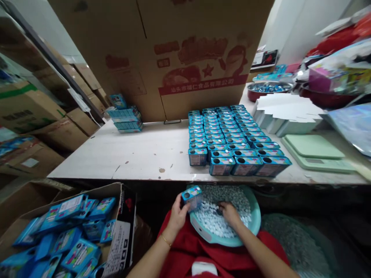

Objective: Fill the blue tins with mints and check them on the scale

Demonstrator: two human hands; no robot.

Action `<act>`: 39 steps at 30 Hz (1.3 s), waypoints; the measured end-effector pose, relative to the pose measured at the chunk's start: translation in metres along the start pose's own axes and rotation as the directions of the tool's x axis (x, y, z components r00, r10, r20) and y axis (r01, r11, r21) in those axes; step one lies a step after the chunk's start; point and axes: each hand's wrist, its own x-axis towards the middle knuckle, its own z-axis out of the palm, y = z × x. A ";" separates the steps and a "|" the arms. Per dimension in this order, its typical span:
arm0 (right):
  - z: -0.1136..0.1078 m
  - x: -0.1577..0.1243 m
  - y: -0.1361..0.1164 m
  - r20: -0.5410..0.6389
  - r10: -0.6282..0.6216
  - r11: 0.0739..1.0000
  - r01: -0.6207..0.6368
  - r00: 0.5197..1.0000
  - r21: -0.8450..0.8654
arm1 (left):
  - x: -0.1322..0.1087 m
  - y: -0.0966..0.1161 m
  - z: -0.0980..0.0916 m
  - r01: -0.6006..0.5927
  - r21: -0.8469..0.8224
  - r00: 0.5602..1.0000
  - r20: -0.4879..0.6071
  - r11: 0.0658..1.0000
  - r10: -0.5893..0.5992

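Note:
My left hand [177, 214] grips a small blue box [192, 196] with a round hole in its top, holding it over the rim of a teal basin [255, 226] on my lap. The basin is full of small white pellets [216, 224]. My right hand [228, 213] rests in the pellets with its fingers curled; what they pinch is too small to make out. On the white table [139, 152] ahead, several rows of the same blue boxes [232, 139] stand upright.
A cardboard carton [121, 222] at lower left holds many loose blue boxes. A large brown carton [185, 54] stands behind the table. A green scale [314, 152], stacked white cards [290, 112], a small blue box stack [126, 117] and bowls lie around.

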 end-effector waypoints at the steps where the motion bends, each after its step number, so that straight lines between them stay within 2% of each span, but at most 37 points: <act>1: -0.012 -0.002 0.000 0.018 0.016 0.999 -0.017 1.000 0.047 | 0.000 0.001 -0.003 -0.004 0.018 1.000 -0.011 1.000 0.004; 4: -0.058 -0.011 -0.005 0.007 0.028 0.994 -0.029 1.000 0.107 | 0.003 0.004 -0.008 -0.038 0.078 0.998 -0.041 0.996 0.041; 8: -0.116 -0.024 -0.021 0.002 -0.023 0.998 0.023 1.000 0.064 | 0.009 0.003 0.000 -0.060 0.139 0.998 0.017 0.988 0.058; 10: -0.137 -0.030 -0.031 0.015 -0.058 0.998 0.058 0.998 0.027 | 0.010 0.005 0.010 -0.095 0.184 0.995 0.039 0.978 0.090; 13: -0.157 -0.038 -0.051 0.041 -0.127 0.989 0.129 0.991 -0.077 | 0.009 0.011 0.025 -0.172 0.264 0.984 0.084 0.949 0.155; 16: -0.168 -0.045 -0.077 0.102 -0.139 0.948 0.162 0.985 -0.273 | 0.009 0.015 0.036 -0.241 0.315 0.968 0.149 0.918 0.203; 19: -0.177 -0.053 -0.106 0.163 -0.117 0.856 0.183 0.980 -0.483 | 0.008 0.013 0.042 -0.275 0.344 0.958 0.177 0.898 0.226; 21: -0.180 -0.057 -0.123 0.181 -0.129 0.801 0.210 0.975 -0.561 | 0.007 0.010 0.043 -0.289 0.352 0.954 0.187 0.890 0.236; 27: -0.180 -0.058 -0.148 0.207 -0.184 0.736 0.274 0.961 -0.619 | 0.009 0.004 0.043 -0.313 0.357 0.946 0.194 0.880 0.258; 33: -0.184 -0.054 -0.147 0.190 -0.197 0.741 0.273 0.962 -0.613 | 0.015 0.002 0.038 -0.286 0.329 0.956 0.168 0.900 0.242; 39: -0.181 -0.060 -0.150 0.176 -0.208 0.746 0.273 0.962 -0.607 | 0.013 0.009 0.044 -0.335 0.291 0.935 0.222 0.896 0.278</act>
